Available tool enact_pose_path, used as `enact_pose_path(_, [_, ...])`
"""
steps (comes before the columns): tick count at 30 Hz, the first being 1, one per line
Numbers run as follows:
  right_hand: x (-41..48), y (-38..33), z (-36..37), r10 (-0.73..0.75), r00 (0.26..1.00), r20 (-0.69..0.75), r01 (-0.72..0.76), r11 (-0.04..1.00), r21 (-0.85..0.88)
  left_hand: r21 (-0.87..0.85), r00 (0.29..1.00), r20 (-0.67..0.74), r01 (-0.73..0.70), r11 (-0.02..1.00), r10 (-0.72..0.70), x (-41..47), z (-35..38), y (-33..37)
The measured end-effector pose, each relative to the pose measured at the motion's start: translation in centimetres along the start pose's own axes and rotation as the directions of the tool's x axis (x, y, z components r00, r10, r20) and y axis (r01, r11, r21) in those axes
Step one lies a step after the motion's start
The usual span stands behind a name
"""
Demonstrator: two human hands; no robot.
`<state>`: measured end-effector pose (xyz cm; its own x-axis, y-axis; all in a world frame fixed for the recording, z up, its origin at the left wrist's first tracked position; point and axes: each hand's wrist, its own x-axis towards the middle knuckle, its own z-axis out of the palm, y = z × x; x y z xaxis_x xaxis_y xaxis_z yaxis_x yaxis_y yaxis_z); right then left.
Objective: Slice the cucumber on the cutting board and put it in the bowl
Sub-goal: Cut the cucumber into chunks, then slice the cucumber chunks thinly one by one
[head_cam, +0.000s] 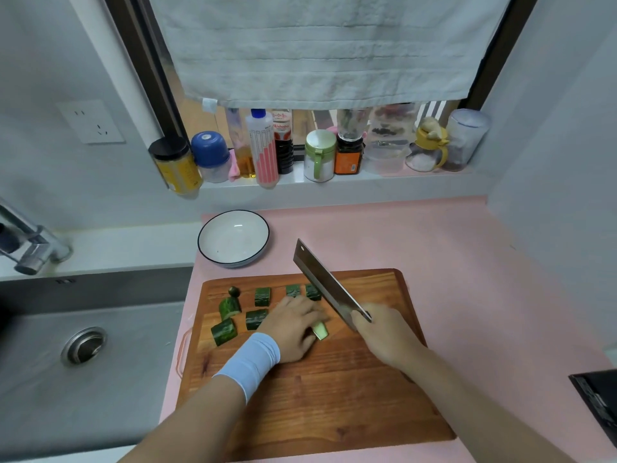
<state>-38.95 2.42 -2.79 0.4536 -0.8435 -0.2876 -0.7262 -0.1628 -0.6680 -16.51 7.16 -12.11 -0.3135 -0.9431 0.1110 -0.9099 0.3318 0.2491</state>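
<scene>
A wooden cutting board [334, 396] lies on the pink counter. Several dark green cucumber chunks [262, 296] are spread over its far left part. My left hand [293, 325], a white band on its wrist, holds down a pale-cut cucumber piece [320, 330] with curled fingers. My right hand [384, 335] grips the handle of a cleaver [325, 282]; the blade stands just right of my left fingers and points away to the far left. An empty white bowl [233, 237] with a dark rim sits beyond the board's far left corner.
A steel sink [83, 345] with a faucet [30, 248] lies left of the board. Bottles and jars [267, 152] line the window sill at the back. A wall rises on the right. A dark stove edge [597, 402] shows at the lower right.
</scene>
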Motion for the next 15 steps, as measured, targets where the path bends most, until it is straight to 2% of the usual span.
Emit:
enact_pose_path(1, [-0.1, 0.1, -0.1, 0.001, 1.0, -0.001, -0.001, 1.0, -0.001, 0.013, 0.998, 0.052, -0.021, 1.0, 0.02, 0.3, 0.3, 0.4])
enact_pose_path(3, [-0.3, 0.5, -0.4, 0.0, 1.0, -0.006, 0.0, 1.0, -0.003, 0.0, 0.994, 0.107, 0.026, 1.0, -0.025, 0.7, 0.8, 0.7])
enact_pose_path(10, [-1.5, 2.1, -1.5, -0.016, 1.0, 0.013, 0.016, 1.0, 0.005, -0.03, 0.971, 0.085, 0.226, 0.974, -0.223, 0.3, 0.7, 2.9])
enact_pose_path(15, [-2.2, 3.4, -1.6, -0.067, 0.993, 0.096, 0.071, 0.997, -0.042, -0.224, 0.872, 0.061, 0.486, 0.845, -0.486, -2.5, 0.7, 4.7])
